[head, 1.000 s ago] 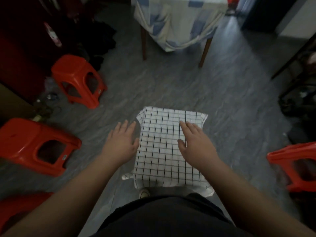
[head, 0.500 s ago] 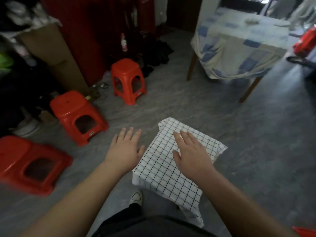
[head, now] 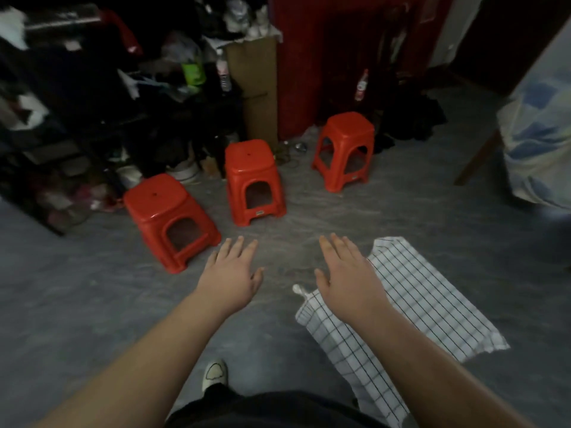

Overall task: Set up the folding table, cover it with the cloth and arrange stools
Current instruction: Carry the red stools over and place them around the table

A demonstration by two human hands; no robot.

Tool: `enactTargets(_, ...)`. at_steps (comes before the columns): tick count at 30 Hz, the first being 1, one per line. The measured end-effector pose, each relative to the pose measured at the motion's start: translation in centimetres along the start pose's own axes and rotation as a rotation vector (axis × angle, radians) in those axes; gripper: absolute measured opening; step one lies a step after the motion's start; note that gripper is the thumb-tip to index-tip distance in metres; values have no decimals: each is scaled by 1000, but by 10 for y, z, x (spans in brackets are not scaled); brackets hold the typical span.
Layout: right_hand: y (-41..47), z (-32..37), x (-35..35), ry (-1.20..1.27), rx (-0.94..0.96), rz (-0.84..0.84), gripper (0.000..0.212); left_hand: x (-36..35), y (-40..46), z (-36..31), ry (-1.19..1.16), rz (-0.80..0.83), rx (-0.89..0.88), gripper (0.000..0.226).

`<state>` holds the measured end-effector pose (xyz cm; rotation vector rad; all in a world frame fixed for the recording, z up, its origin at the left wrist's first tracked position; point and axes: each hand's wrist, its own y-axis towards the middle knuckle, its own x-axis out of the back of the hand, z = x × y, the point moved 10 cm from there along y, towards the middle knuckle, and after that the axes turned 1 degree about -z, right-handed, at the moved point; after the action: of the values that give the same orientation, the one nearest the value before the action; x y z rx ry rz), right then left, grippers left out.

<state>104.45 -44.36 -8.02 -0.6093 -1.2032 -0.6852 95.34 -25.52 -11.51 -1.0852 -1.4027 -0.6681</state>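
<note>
Status check, head view. The small folding table (head: 411, 307) stands at roughly 4 o'clock from frame centre, already draped in the white grid-check cloth (head: 432, 291); the cloth covers the whole top and hangs over the near edge toward 6 o'clock, with a knotted or bunched corner poking out at its left side. So setup and covering look done; whether the cloth sits evenly on the far side cannot be told. Remaining, by my judgement: the stools. Three red plastic stools are upright on the grey floor, well apart from the table: near stool (head: 168, 216) at 9 o'clock, middle stool (head: 251, 180) at 11 o'clock, far stool (head: 344, 149) at 1 o'clock, in a loose row before the clutter. None is placed at the table yet. Left hand (head: 230, 279) is spread flat, palm down, fingers straight, holding nothing, over bare floor. Right hand (head: 349, 282) is likewise spread and empty, over the cloth's left edge; contact with it cannot be told.
</note>
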Motion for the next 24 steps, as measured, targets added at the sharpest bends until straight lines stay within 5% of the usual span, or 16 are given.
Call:
enactTargets(15, 187, 362, -97, -10, 276, 63, 69, 57, 2, 391, -43, -53, 266, 70)
enactTargets(24, 269, 458, -139, 13, 274, 148, 69, 73, 40, 530, -191, -64, 370, 69)
